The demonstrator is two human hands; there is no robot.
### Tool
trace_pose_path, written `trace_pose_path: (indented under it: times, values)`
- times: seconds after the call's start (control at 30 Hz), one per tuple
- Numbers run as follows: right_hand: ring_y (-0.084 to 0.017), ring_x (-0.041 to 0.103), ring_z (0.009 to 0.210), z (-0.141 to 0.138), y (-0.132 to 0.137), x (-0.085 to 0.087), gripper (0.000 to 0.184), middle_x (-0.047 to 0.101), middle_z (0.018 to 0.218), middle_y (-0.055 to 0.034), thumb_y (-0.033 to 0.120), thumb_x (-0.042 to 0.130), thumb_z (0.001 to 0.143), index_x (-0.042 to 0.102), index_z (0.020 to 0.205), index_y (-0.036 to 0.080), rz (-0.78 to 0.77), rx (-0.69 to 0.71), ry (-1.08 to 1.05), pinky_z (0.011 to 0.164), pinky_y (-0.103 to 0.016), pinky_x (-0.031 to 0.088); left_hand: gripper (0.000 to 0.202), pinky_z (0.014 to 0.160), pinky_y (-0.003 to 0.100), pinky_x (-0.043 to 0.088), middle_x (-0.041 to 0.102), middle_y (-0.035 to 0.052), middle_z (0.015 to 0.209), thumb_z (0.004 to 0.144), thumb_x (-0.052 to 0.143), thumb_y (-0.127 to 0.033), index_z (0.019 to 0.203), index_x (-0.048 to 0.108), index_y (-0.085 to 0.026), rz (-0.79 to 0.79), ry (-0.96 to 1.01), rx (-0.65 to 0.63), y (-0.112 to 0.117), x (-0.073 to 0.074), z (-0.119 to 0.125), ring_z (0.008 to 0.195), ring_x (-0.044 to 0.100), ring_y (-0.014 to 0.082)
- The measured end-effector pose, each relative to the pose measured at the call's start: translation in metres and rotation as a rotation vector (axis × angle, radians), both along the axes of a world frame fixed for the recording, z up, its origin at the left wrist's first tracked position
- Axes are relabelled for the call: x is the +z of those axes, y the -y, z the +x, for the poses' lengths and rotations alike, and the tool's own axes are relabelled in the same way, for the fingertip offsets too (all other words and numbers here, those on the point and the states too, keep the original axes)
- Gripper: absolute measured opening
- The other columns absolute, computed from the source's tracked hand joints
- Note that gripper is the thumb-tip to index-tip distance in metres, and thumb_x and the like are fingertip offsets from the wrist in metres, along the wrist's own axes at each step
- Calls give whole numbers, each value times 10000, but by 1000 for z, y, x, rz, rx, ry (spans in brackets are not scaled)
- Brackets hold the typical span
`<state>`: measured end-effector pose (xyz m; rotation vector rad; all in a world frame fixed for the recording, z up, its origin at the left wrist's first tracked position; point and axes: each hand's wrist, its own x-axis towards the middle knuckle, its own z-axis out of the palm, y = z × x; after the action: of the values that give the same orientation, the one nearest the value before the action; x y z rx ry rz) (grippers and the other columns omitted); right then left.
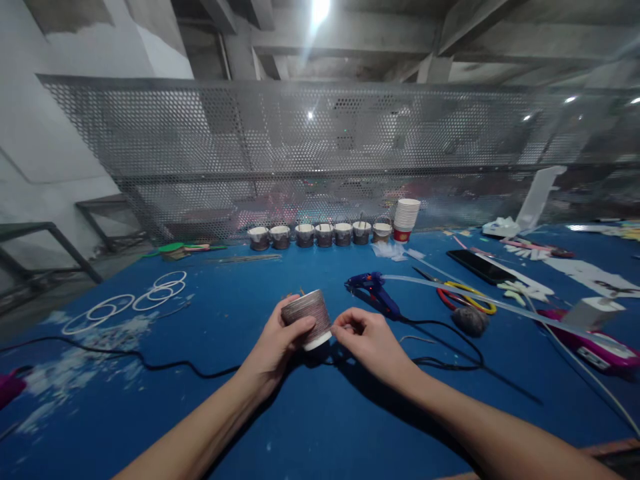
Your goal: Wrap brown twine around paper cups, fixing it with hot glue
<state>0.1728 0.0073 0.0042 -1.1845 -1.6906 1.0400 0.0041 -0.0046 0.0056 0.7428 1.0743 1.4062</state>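
A paper cup [311, 319] wound with grey-brown cord is tilted in the grip of my left hand [280, 340], thumb across its side. A bare white band shows at its lower end. Close to that end, my right hand [364, 337] has thumb and fingertips pinched together; whatever lies between them is too small to make out. Beyond my hands lies a blue glue gun [374, 288] with a clear glue stick [450, 288] running out of its back. To its right are scissors [467, 299] with red and yellow handles and a dark ball of cord [470, 321].
Several wrapped cups [324, 235] line the table's back beside a stack of paper cups [407, 217]. White rings [160, 291] lie at left. A black cable [165, 365] crosses the table. A phone [480, 267] and a magenta tool [595, 347] are at right.
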Motion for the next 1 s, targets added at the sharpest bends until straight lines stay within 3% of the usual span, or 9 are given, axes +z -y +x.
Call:
trace_pose_path:
  times: [0.33,0.63,0.9,1.0]
  values:
    - [-121,450,584,0,0,-2,134,519,605,31,273,563,729,640,694,168,10,-6,26,570,-246,344,644,754,277,503,705,35,987,502,858,-181,1090,595,-199,7,26,13,-1,1,0,847,659,176]
    - [-116,447,577,-1,1,-3,119,505,598,40,272,574,721,630,697,170,-4,2,36,556,-237,335,638,754,281,506,720,32,996,525,799,-127,1124,593,-205,-42,115,-55,3,2,1,828,671,172]
    - [-115,460,577,-1,2,-4,105,519,604,38,258,590,721,645,711,170,2,4,62,559,-234,342,695,828,308,494,716,46,999,473,875,-171,1109,597,-212,-29,74,-12,1,2,7,895,665,197]
    - [-118,467,584,0,2,-5,117,532,609,32,264,585,731,653,710,171,27,1,57,558,-232,348,687,876,331,487,690,64,1105,473,872,-174,1108,615,-229,-45,62,10,1,1,6,990,649,228]
